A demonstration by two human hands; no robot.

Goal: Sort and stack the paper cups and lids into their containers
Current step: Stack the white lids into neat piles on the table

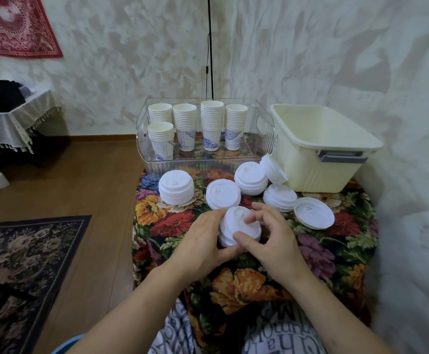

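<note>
Item: short stack of white plastic dome lids (239,227), raised just above the flower-patterned tablecloth (318,249), near the front middle of the table. We hold it between both hands: our left hand (203,241) curls round its left side and underside, our right hand (267,233) pinches its top and near rim with thumb and bent fingers.

Handling, as we judge it: very light, thin, springy, and smooth enough to slide apart. We would grip the rims from both sides, not the domed tops, which may dent.

Loose lid stock: tall stack at left (176,186); single flat lid (223,194); middle stack (251,178); tilted stack leaning on the bin (273,169); low stack (279,197); upturned lid (313,212).

Containers: cream plastic bin (328,149), right rear, nothing visible inside; clear plastic tray (208,164) holding five stacks of printed paper cups (211,129).

Obstruction: the middle and low stacks lie between us and the bin; we would lift over them.
</note>
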